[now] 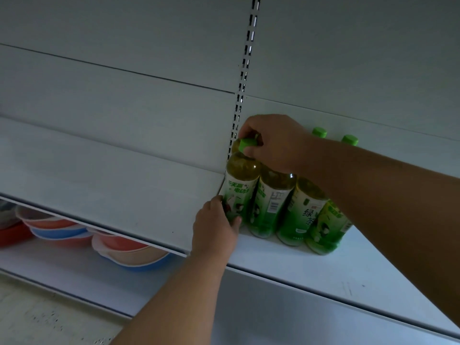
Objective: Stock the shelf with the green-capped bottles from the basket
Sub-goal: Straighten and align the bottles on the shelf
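In the head view, the person is setting a green-capped bottle [240, 185] into place at the left end of a row on the white shelf [286, 260], tight beside the slotted upright [245, 70] that divides the shelving. The right hand [271, 141] curls its fingers round the green cap [247, 143] from above, while the left hand [215, 226] holds the bottle's lower body at the label, thumb on its front. Right of this bottle stand three more bottles [298, 207] in a front row, touching one another, and two more caps [334, 136] show behind the right forearm. The basket is out of sight. Below and left of the upright, stacked plastic bowls [132, 250] sit on a lower shelf. The step in hand looks like the final seating of this bottle; next, both hands would have to let go once it stands upright, then go back to the basket for another.
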Demonstrator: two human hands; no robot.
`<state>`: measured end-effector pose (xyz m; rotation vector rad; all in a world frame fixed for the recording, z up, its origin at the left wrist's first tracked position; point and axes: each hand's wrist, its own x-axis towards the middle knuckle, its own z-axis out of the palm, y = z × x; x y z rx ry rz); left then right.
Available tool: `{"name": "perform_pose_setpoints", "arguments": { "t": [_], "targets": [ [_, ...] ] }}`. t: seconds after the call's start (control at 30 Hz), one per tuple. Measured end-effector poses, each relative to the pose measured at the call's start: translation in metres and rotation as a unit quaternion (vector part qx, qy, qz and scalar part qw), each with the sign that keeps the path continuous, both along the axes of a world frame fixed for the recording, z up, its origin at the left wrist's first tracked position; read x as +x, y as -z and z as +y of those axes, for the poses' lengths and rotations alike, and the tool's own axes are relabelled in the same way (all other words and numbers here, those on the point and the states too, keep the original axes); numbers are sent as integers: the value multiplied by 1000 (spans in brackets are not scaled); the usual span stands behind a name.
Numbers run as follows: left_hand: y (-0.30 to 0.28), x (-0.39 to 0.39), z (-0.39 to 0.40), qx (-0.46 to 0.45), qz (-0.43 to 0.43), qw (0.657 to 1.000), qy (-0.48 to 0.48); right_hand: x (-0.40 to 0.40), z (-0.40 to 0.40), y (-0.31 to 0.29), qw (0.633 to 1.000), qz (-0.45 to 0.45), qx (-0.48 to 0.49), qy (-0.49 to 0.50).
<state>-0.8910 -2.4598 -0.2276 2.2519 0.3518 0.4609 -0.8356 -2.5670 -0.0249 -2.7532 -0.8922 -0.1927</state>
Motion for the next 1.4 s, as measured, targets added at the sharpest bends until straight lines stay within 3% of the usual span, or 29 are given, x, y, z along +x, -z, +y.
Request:
{"name": "perform_pose_setpoints", "arguments": {
  "t": [0.27, 0.47, 0.8, 1.07, 1.27, 1.4],
  "targets": [
    [3, -2, -6, -10, 4, 1000, -21, -2, -4, -2, 1000, -7, -5, -7],
    [7, -11, -12, 80, 55, 995, -18, -7, -20, 2, 1000, -13, 1, 25],
    [12, -11, -12, 114, 53, 992, -17, -18, -30, 9, 999, 6, 24, 47],
    [-7, 1, 4, -26, 34, 999, 20, 11, -26, 4, 991, 10, 107, 77],
    [-25, 7, 21, -117, 37, 988, 92, 46, -16, -5, 993, 4, 95, 67],
    [-66, 7, 32, -80, -27, 990, 112, 59, -19, -10, 996, -5, 82, 41]
  ]
}}
